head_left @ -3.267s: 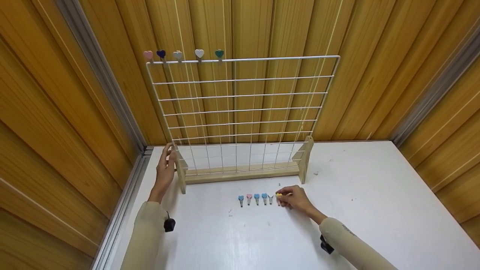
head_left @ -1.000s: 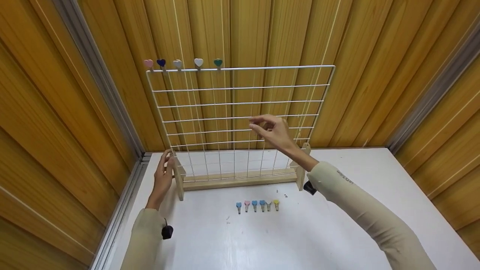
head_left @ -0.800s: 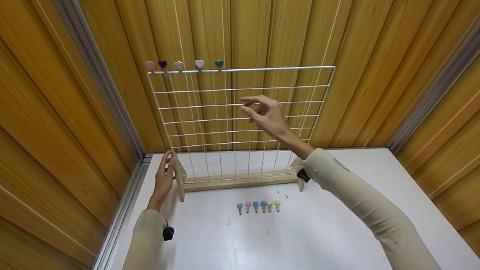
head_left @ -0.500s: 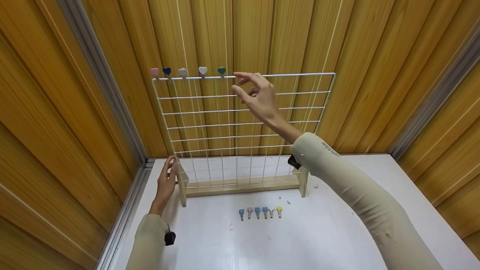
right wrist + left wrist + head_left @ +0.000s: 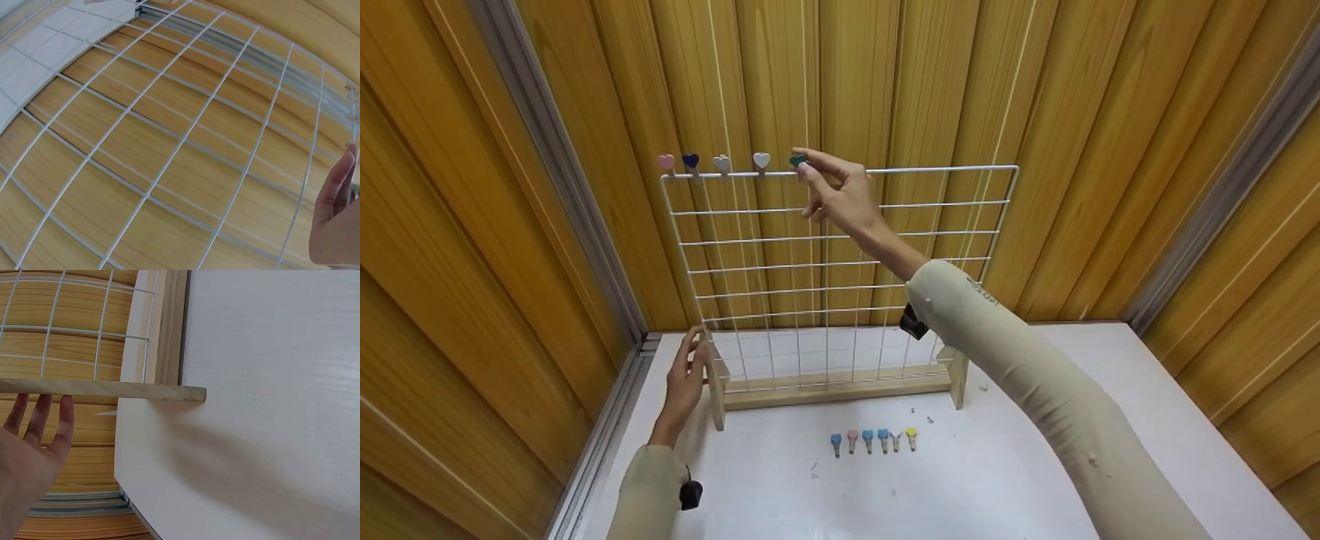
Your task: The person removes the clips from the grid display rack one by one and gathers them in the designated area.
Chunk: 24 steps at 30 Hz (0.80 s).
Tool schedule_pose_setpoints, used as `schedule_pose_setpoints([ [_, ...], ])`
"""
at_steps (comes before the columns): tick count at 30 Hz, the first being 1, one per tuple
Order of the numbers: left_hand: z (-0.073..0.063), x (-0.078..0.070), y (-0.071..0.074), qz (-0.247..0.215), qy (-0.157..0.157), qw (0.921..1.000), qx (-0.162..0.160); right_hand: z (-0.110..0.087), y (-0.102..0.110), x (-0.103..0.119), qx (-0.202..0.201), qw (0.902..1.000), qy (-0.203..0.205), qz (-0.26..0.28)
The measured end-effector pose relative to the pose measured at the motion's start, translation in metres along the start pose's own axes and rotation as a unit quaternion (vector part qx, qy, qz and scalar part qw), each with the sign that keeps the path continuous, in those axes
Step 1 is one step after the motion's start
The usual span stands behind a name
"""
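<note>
Thumb and index finger of my right hand [image 5: 846, 196] pinch the green heart-topped clip [image 5: 796, 160] on the top bar of a white wire grid rack [image 5: 937, 170]. Left of it on that bar stand a white heart clip [image 5: 761, 160], a pale grey one [image 5: 721, 163], a dark blue one [image 5: 691, 160] and a pink one [image 5: 666, 161]. My left hand [image 5: 682, 379] is at the rack's left wooden support [image 5: 715, 394]; in the left wrist view its extended fingertips touch the support's outer face. The right wrist view shows my right hand at its right edge, the clip mostly hidden.
Several heart clips lie in a row on the white table [image 5: 780, 495] before the rack: blue [image 5: 836, 441], pink [image 5: 853, 436], more blue, a pale one and a yellow [image 5: 912, 434]. Small specks dot the tabletop. Wood-patterned walls [image 5: 855, 90] close in behind and at both sides.
My right hand has let go of the yellow clip at the table row, risen leftward to the top bar and taken hold of the green clip. My left hand stays at the support.
</note>
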<state>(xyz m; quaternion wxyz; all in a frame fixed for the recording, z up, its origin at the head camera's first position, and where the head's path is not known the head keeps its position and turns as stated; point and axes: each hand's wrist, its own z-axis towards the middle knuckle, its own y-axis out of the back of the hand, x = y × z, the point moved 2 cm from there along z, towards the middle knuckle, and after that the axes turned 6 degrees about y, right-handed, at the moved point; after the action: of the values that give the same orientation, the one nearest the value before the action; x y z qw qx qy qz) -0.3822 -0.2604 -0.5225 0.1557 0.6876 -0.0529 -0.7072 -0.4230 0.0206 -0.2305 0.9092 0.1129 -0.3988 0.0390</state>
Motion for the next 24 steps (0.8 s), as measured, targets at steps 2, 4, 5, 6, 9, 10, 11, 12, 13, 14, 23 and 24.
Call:
schedule_pose_setpoints([
  [2, 0.001, 0.0, 0.001, 0.003, -0.003, 1.0, -0.001, 0.003, 0.0, -0.002, -0.005, 0.9999, -0.002, 0.011],
  [4, 0.002, -0.002, 0.002, 0.001, -0.003, 1.0, -0.003, 0.007, 0.0, -0.002, -0.005, 0.9999, 0.0, 0.012],
  [5, 0.003, -0.002, 0.003, 0.002, -0.001, 1.0, -0.003, 0.008, -0.001, -0.001, -0.005, 0.9999, 0.003, 0.013],
  [6, 0.003, -0.003, 0.004, 0.0, -0.001, 1.0, -0.003, 0.009, -0.001, -0.001, -0.005, 0.9999, 0.005, 0.014],
  [9, 0.004, -0.004, 0.006, -0.005, 0.006, 1.0, 0.001, 0.01, -0.003, 0.0, -0.011, 0.9996, 0.008, 0.025],
  [10, 0.004, -0.005, 0.006, -0.004, 0.008, 1.0, 0.001, 0.01, -0.004, 0.001, -0.014, 0.9994, 0.01, 0.031],
  [11, 0.004, -0.005, 0.007, -0.004, 0.01, 0.9999, 0.0, 0.01, -0.004, 0.001, -0.017, 0.9991, 0.011, 0.038],
  [12, 0.005, -0.005, 0.007, -0.005, 0.01, 0.9999, -0.002, 0.011, -0.006, 0.001, -0.02, 0.9987, 0.013, 0.046],
  [13, 0.005, -0.006, 0.008, -0.003, 0.011, 0.9999, -0.005, 0.011, -0.007, 0.001, -0.023, 0.9982, 0.015, 0.054],
  [14, 0.005, -0.006, 0.008, -0.001, 0.012, 0.9999, -0.007, 0.012, -0.008, 0.002, -0.026, 0.9975, 0.017, 0.063],
  [23, 0.001, -0.007, 0.007, 0.003, 0.009, 0.9999, -0.014, 0.011, -0.01, 0.004, -0.063, 0.9893, -0.019, 0.13],
  [24, 0.0, -0.007, 0.007, 0.002, 0.009, 0.9999, -0.014, 0.011, -0.011, 0.004, -0.065, 0.9887, -0.023, 0.134],
])
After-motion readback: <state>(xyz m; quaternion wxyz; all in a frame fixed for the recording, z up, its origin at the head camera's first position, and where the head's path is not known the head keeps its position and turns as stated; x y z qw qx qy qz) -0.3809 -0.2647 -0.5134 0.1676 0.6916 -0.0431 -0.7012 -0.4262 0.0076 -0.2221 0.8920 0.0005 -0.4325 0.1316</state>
